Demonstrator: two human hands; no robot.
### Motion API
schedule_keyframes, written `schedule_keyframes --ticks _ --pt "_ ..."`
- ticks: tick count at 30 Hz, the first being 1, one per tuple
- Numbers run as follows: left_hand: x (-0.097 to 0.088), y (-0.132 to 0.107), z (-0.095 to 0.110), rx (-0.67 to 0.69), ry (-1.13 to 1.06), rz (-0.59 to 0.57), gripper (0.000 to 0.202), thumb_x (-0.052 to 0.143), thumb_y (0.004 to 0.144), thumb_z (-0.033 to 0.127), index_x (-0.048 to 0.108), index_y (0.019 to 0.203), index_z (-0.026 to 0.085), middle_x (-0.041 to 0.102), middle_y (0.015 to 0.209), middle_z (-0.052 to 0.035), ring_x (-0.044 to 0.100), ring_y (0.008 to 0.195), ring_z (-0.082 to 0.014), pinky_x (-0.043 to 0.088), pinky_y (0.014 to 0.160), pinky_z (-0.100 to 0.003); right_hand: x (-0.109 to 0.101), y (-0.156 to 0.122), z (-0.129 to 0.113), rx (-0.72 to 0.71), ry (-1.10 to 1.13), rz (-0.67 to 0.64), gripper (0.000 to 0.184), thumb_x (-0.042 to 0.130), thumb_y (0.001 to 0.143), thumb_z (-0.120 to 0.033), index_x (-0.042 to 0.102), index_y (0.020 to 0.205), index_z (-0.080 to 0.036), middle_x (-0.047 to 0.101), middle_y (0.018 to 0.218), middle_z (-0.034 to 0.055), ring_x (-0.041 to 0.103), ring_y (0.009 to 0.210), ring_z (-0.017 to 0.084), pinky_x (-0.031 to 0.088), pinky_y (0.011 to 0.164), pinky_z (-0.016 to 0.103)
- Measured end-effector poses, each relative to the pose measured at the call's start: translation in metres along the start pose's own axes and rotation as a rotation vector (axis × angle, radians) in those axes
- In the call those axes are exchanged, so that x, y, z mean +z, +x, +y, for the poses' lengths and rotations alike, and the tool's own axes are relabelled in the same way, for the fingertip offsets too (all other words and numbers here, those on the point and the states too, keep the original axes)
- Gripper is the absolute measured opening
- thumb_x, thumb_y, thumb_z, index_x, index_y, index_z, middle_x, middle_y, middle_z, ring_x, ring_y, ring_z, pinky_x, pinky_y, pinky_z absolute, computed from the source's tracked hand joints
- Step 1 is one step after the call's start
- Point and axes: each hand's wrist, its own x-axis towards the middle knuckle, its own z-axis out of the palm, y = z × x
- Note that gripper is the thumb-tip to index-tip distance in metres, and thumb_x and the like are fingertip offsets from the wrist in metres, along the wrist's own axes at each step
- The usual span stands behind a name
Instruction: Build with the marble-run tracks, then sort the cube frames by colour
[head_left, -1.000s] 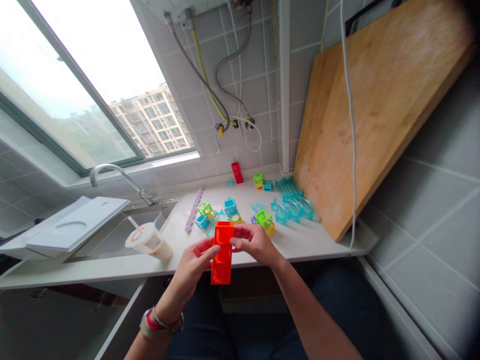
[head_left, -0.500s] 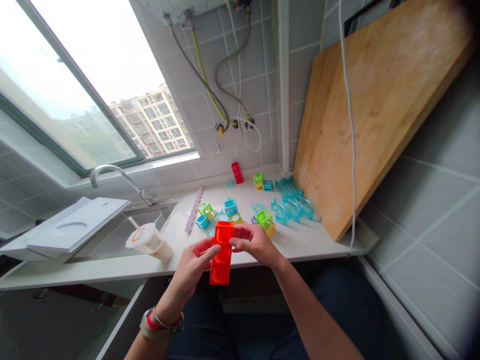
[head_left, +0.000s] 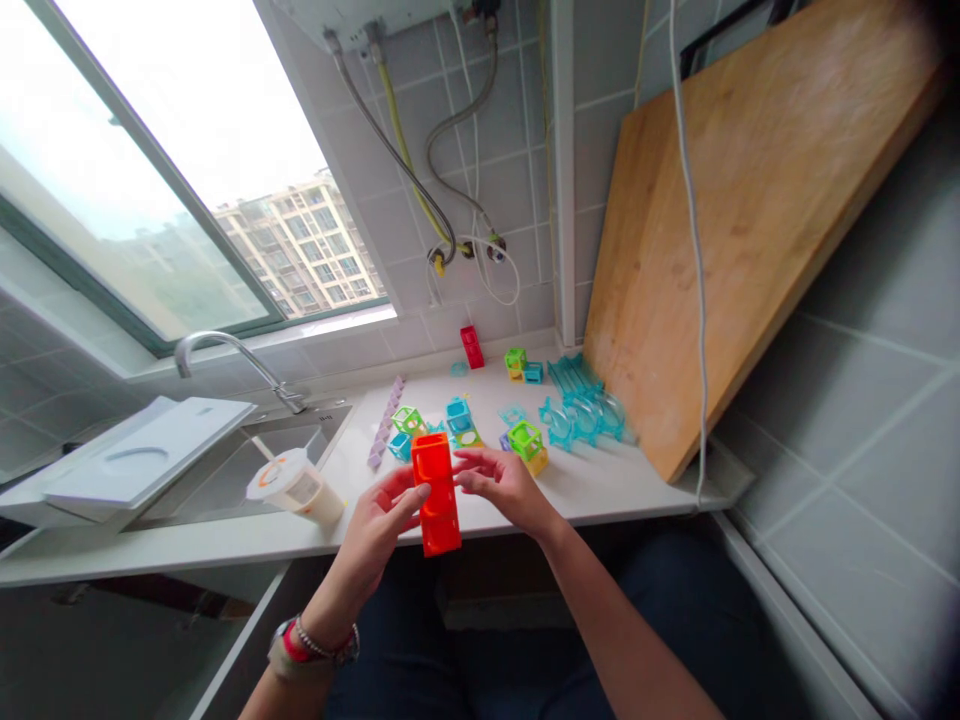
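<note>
A bright orange-red stack of open-framed toy blocks point(head_left: 438, 505) is held up over the counter's front edge, tilted slightly. My left hand point(head_left: 381, 525) grips its left side, thumb on the near face and fingers partly hidden behind. On the other side, my right hand point(head_left: 506, 490) has its fingers stretched towards the stack, loosely apart; the tips are at or just off its right edge. Behind the stack stand a blue block piece point(head_left: 459, 415) and a green cube frame point(head_left: 407, 420). Just past my right hand sits another green cube frame point(head_left: 525, 438) with yellow and purple pieces.
Clear teal plastic parts point(head_left: 589, 415) lie at right beside a leaning wooden board point(head_left: 750, 220). A red block piece point(head_left: 472, 347) stands at the wall, and a lilac strip point(head_left: 386, 425) lies left. A lidded drink cup point(head_left: 296, 487) stands near the sink point(head_left: 202, 495).
The orange-red stack has swung, its lower end now leaning right and its top shifted left. My right fingers have loosened from its side, while my left hand keeps its grip.
</note>
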Motion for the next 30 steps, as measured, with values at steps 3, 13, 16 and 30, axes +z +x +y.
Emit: schedule_keyframes --ticks 3,13,16,30 --pt "-0.013 0.018 0.013 0.132 -0.019 0.14 0.054 0.089 0.075 0.052 0.068 0.112 0.019 0.076 0.117 -0.0093 0.075 0.103 -0.0274 0.064 0.082 -0.036 -0.001 0.004 0.011 0.006 0.007 0.035 0.065 0.077 0.086 -0.061 0.069 0.132 -0.016 0.079 0.107 0.012 0.076 0.093 0.022 0.06 0.084 0.038" --pt "-0.039 0.198 0.071 0.35 0.171 0.47 0.057 0.093 0.071 0.032 0.06 0.113 0.014 0.07 0.109 -0.0092 0.07 0.085 -0.0165 0.061 0.076 -0.031 -0.011 0.011 0.061 0.062 -0.26 0.13 0.046 0.071 0.09 -0.054 0.078 0.112 -0.015 0.079 0.093 0.0094 0.071 0.081 0.021 0.057 0.079 0.037" --pt "-0.028 0.247 0.062 0.268 0.23 0.452 0.056 0.09 0.077 0.022 0.059 0.122 0.012 0.071 0.103 -0.0078 0.069 0.083 -0.0163 0.061 0.076 -0.032 -0.013 0.009 0.068 0.087 -0.325 0.138 0.041 0.071 0.091 -0.051 0.079 0.111 -0.017 0.079 0.092 0.0094 0.071 0.083 0.023 0.056 0.078 0.038" --pt "0.027 0.378 0.019 0.042 0.482 0.084 0.035 0.069 0.101 0.035 0.064 0.131 0.016 0.068 0.128 -0.0105 0.07 0.108 -0.0245 0.062 0.09 -0.045 -0.02 -0.002 0.057 0.182 -0.291 0.056 0.038 0.068 0.095 -0.049 0.079 0.115 -0.018 0.078 0.094 0.0079 0.07 0.082 0.021 0.054 0.074 0.031"
